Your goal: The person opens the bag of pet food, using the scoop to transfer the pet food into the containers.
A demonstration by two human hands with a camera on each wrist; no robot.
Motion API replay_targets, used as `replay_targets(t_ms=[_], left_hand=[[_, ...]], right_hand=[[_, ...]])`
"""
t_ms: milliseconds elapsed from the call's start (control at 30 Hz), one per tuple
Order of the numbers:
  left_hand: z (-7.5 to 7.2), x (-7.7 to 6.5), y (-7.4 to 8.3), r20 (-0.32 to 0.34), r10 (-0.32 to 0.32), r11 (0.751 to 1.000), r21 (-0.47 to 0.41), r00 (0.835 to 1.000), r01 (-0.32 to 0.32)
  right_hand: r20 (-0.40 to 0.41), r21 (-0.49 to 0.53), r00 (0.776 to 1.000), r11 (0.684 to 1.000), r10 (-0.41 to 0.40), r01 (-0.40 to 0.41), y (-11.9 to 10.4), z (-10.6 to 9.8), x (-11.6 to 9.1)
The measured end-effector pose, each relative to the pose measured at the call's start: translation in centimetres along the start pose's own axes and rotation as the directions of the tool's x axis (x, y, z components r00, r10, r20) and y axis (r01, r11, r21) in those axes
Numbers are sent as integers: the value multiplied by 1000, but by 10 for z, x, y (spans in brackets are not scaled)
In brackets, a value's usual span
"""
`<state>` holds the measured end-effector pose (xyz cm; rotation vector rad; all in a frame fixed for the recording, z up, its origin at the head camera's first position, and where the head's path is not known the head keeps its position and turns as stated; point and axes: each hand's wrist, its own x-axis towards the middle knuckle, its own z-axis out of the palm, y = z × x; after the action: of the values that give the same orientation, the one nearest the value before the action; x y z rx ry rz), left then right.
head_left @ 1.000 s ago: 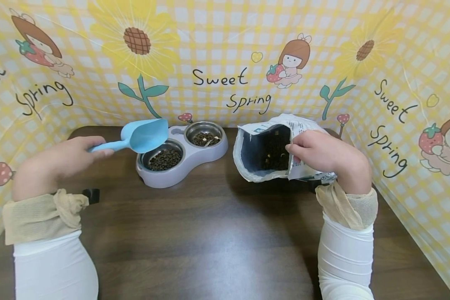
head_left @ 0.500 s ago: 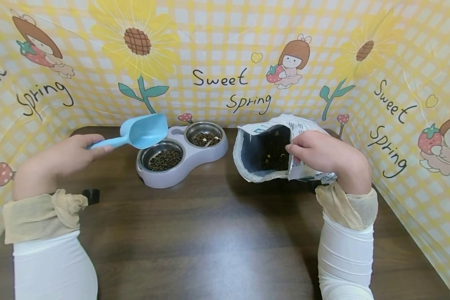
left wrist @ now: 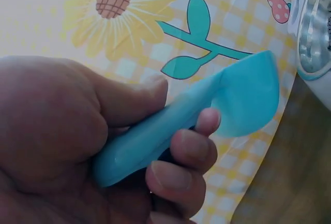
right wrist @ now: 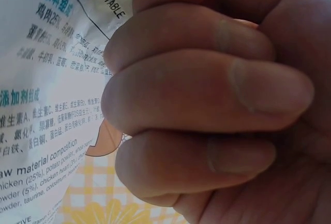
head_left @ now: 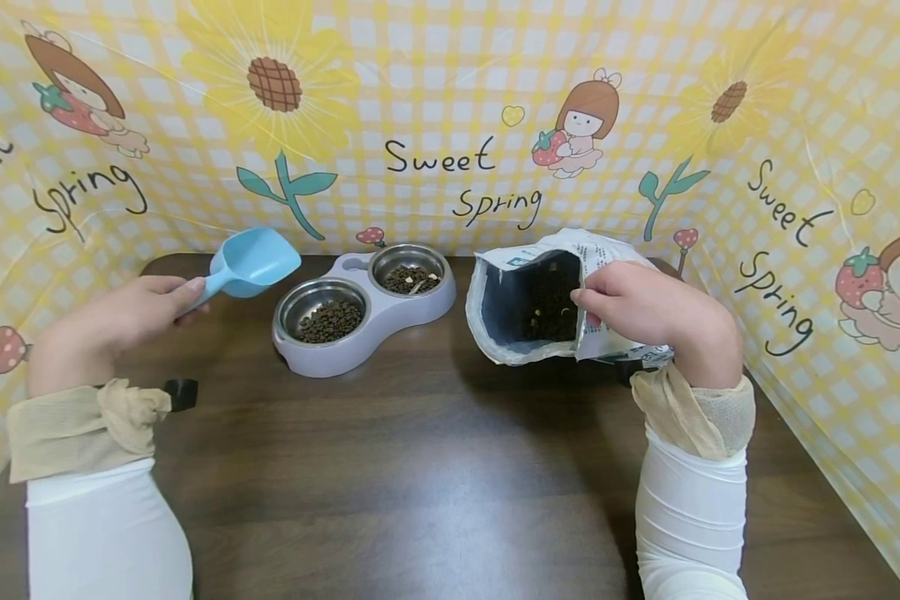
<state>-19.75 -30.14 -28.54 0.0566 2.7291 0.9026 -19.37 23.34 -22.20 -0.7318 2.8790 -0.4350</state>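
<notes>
My left hand [head_left: 123, 321] grips the handle of a light blue scoop [head_left: 258, 258], held in the air left of the pet bowls. In the left wrist view, fingers and thumb wrap the handle of the scoop [left wrist: 245, 97]. Two steel bowls sit in a pale lilac stand [head_left: 378, 321]: the near-left one holds a heap of brown kibble [head_left: 332, 322], the far one kibble with lighter bits [head_left: 412, 280]. At the right, my right hand [head_left: 637, 304] pinches the edge of an open pet food bag [head_left: 487, 325], with dark kibble inside. Its fingers [right wrist: 196, 92] curl beside the printed bag [right wrist: 36, 120].
All of it stands on a dark brown wooden table [head_left: 405, 467]. A yellow checked cloth [head_left: 450, 100] printed with flowers and figures walls the back and both sides. The bag leans close to the back right of the cloth.
My left hand has drawn the scoop leftward, from above the near-left bowl to beside it, and its hollow now faces more upward. The right hand and the bag have stayed put.
</notes>
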Motion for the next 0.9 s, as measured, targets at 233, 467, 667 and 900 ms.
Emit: replay_targets(t_ms=[233, 467, 667, 900], left_hand=[[0, 7, -18, 64, -89, 984, -150, 994, 98], [7, 18, -28, 81, -117, 963, -233, 990, 133], [11, 25, -28, 101, -139, 952, -259, 985, 161], [16, 33, -29, 125, -152, 952, -250, 981, 179]], right_hand=[[-2, -7, 1000, 1000, 3, -3, 2, 0, 1], [7, -8, 1000, 1000, 2, -2, 2, 0, 1], [16, -5, 1000, 1000, 13, -13, 1, 0, 1], [6, -12, 1000, 1000, 4, -4, 2, 0, 1]])
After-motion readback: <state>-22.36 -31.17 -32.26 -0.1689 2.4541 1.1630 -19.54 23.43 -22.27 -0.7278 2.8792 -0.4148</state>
